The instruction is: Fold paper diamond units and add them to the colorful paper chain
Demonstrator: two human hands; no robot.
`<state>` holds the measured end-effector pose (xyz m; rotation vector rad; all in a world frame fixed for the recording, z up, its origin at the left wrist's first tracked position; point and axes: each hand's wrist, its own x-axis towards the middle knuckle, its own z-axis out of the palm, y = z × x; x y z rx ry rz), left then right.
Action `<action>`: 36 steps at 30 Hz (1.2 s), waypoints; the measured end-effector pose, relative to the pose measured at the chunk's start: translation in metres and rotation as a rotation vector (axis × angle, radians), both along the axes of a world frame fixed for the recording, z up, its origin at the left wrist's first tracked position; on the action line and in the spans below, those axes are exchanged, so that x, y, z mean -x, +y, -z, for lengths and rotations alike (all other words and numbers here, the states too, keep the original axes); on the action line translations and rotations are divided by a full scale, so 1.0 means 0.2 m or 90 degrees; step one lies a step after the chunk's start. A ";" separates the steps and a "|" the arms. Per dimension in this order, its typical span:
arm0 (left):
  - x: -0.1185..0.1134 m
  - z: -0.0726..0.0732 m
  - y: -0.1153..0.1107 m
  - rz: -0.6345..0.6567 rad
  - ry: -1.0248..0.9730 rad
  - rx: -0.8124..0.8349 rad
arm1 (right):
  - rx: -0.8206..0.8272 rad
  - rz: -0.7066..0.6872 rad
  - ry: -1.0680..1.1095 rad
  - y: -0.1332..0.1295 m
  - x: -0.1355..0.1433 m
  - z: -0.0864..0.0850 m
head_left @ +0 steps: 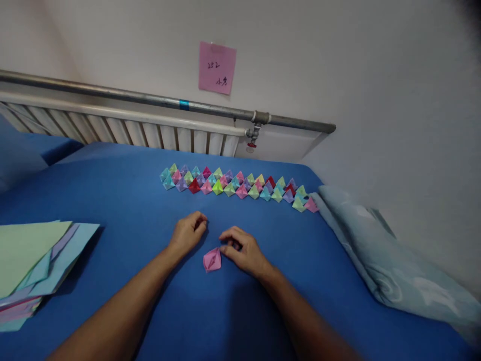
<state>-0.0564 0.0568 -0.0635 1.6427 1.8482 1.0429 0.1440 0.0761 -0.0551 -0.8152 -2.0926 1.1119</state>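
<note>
A pink folded paper piece lies on the blue surface between my forearms, with a crease down its middle. My right hand is just beside it, the thumb tip at its upper right corner; whether they touch I cannot tell. The fingers of that hand are bent, with a gap between thumb and forefinger. Above and left of the pink piece, my left hand rests with its fingers curled in, and nothing shows in it. Farther back, several folded paper pieces of many colours stand in close rows.
A stack of coloured paper sheets lies at the left on the blue surface. On the right is a folded pale blue blanket. Behind are a white radiator, a metal pipe and a pink note on the wall.
</note>
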 end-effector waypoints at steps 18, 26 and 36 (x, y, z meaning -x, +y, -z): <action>-0.05 -0.02 -0.10 0.099 -0.049 0.009 | -0.152 0.142 -0.036 0.08 -0.19 -0.08; -0.04 -0.04 -0.11 0.109 -0.026 0.019 | -0.190 0.329 -0.014 0.16 -0.35 -0.20; -0.04 -0.02 -0.11 0.116 -0.026 0.010 | -0.115 0.139 -0.248 0.04 -0.42 -0.24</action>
